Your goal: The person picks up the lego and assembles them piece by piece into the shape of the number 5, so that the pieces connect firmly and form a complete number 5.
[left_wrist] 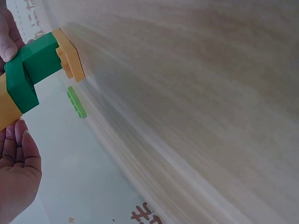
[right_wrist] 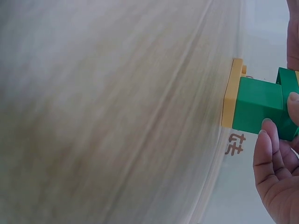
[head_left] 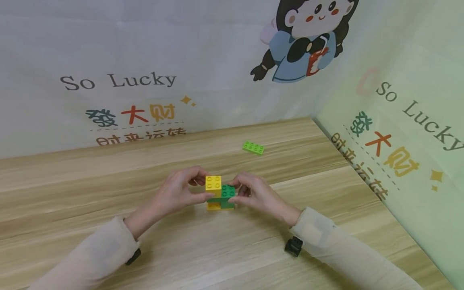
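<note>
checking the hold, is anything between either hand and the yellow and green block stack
Nothing visible: the left hand pinches the yellow block directly, and the right hand grips the green block. The light green brick lies apart behind them.

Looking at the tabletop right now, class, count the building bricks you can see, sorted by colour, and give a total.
Yellow bricks: 2, a top block and a flat base
Dark green bricks: 2, one block and a piece below it
Light green bricks: 1, lying apart
Total: 5

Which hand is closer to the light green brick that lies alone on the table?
Right. The right hand is just below the light green brick; the left hand lies farther left.
</note>
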Tool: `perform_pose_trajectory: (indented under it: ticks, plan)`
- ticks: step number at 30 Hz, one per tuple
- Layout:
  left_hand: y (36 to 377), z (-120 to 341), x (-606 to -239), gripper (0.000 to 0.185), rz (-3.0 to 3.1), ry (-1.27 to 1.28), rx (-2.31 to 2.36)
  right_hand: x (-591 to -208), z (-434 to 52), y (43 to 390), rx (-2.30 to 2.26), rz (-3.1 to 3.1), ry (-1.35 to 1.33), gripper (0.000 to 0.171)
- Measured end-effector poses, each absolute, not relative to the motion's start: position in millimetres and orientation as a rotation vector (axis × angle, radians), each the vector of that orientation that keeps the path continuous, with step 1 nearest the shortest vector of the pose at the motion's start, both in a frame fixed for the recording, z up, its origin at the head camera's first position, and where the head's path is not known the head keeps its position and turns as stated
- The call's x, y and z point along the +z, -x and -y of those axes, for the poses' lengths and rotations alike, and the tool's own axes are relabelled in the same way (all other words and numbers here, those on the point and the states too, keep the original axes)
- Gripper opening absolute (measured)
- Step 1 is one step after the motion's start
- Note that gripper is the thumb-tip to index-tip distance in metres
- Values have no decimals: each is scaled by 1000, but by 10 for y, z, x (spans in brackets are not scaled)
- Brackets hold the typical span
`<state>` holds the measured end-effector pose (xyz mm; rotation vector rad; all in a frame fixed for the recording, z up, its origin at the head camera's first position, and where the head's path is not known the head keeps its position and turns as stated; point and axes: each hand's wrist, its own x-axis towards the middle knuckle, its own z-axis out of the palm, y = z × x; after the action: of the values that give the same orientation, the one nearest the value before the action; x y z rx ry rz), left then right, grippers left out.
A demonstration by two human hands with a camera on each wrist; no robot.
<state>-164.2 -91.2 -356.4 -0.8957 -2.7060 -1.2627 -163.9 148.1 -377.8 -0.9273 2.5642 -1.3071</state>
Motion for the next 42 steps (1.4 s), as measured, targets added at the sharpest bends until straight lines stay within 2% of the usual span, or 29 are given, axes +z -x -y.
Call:
perform_pose_trajectory:
  ticks: [11,17,23,42]
  plan:
    - [1631,915,-3630,45,2600,932,-1260,-3789,-1484,1644,-1316,-2560,945,27]
    - [1623,915,-3674,48,2419,1066,-1229,-3787,-1484,1646,-1319,-2558,950,27]
    - [1624,919,-3729,44,2273,1170,-1147,-3775,-1481,1638,-1319,-2556,951,26]
    - [1669,905,-3698,36,2172,1252,-1161,-3781,-1476,1647,-1340,-2547,985,27]
